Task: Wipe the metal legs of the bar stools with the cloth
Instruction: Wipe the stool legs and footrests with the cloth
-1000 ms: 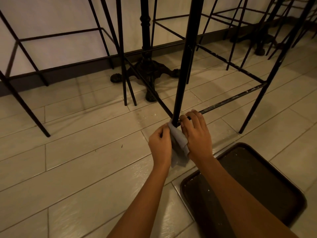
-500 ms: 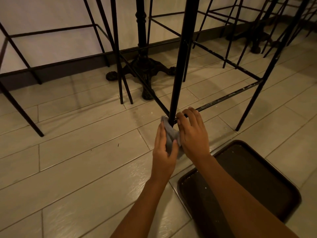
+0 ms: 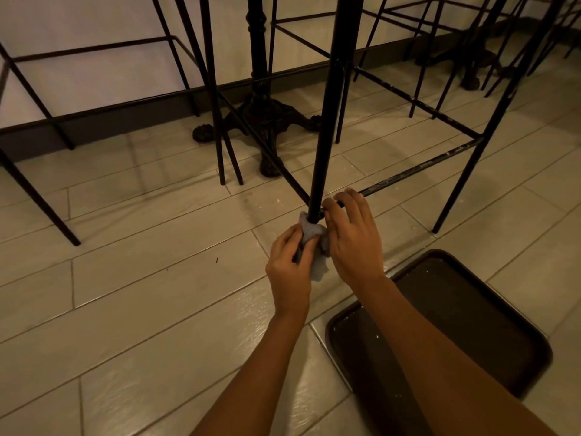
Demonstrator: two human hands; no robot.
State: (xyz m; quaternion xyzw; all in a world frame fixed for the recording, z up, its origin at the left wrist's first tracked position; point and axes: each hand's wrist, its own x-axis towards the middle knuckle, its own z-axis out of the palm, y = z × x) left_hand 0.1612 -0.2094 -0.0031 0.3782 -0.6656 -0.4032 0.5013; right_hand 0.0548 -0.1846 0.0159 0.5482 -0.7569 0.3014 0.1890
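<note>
A black metal stool leg (image 3: 327,121) comes down to the tiled floor at the centre of the view. A small grey cloth (image 3: 309,230) is wrapped round its lowest part, below the footrest bar (image 3: 418,173), which looks scuffed and speckled. My left hand (image 3: 290,269) pinches the cloth from the left side of the leg. My right hand (image 3: 353,237) presses the cloth from the right, fingers curled over the joint where the bar meets the leg. The foot of the leg is hidden by the cloth and both hands.
A dark brown tray (image 3: 465,325) lies on the floor at the lower right, under my right forearm. An ornate cast-iron table base (image 3: 267,121) stands behind the leg. More black stool frames (image 3: 28,184) stand left and right along the white wall.
The cloth and both hands have slid down the leg towards the floor. My left hand, flat half a second ago, now pinches the cloth again.
</note>
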